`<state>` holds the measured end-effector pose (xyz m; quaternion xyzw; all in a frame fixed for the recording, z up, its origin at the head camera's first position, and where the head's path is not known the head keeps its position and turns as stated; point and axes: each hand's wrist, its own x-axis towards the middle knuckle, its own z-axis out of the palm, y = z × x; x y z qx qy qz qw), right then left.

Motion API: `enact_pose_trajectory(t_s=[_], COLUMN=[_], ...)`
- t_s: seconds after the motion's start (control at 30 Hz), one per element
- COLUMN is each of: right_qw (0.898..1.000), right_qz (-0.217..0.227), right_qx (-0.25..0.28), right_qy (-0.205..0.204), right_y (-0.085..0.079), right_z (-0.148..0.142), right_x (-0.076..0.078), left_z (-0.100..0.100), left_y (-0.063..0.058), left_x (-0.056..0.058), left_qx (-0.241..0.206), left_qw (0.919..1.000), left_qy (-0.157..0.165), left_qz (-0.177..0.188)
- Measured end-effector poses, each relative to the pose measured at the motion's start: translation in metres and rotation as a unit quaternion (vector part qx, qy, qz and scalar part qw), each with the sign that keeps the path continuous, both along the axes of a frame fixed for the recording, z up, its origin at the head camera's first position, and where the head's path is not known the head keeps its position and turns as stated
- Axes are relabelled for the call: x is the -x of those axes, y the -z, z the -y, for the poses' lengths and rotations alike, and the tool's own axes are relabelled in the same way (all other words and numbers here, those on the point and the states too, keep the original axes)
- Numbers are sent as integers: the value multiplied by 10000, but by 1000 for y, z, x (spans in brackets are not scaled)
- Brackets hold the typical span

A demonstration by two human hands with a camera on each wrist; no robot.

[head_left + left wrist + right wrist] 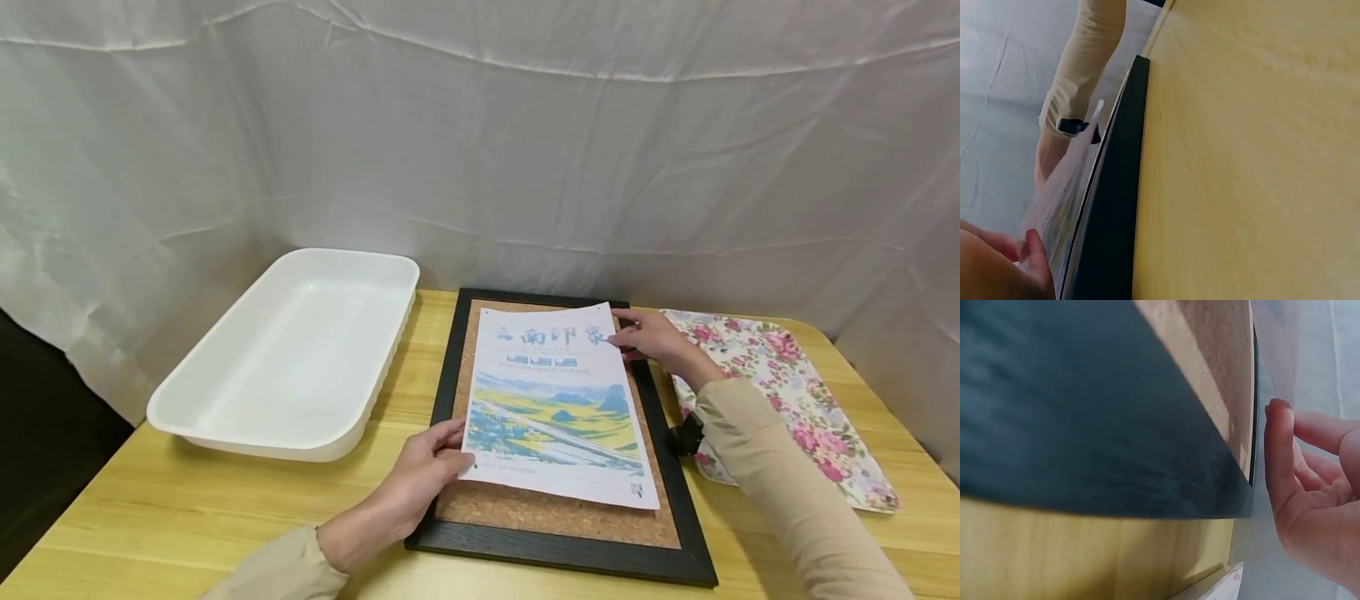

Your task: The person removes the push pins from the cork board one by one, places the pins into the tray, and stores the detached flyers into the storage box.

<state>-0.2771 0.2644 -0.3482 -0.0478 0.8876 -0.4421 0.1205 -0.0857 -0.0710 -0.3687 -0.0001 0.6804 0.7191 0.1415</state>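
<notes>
A printed paper sheet with blue lettering and a yellow-and-blue landscape lies over a black-framed corkboard. My left hand pinches the sheet's lower left edge between thumb and fingers, beside the frame's left side. At the upper right corner, my right hand pinches the sheet's right edge. In the left wrist view, the sheet stands up off the board at a slant. The right wrist view has the thumb and a finger of the right hand meeting at the paper's corner, above the bare cork. Small dark dots mark the sheet's corners.
A large white plastic tray stands on the wooden table to the left. Right of the corkboard lies a flat floral panel, partly under the right forearm. A grey curtain hangs behind the table.
</notes>
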Motion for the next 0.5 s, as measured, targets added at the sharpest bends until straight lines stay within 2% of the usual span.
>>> enact_pose_trajectory(t_s=[0.23,0.5], right_qw=[9991,9936], right_qz=[-344,-421], right_qx=[209,562], right_qy=[161,887], right_y=[-1,3], right_z=[0,2], right_x=[0,7], left_z=[2,2], left_y=[0,-1], left_x=[4,7], left_qx=[-60,-157], left_qw=[9993,9988], left_qy=[-354,-403], left_qz=[-73,-231])
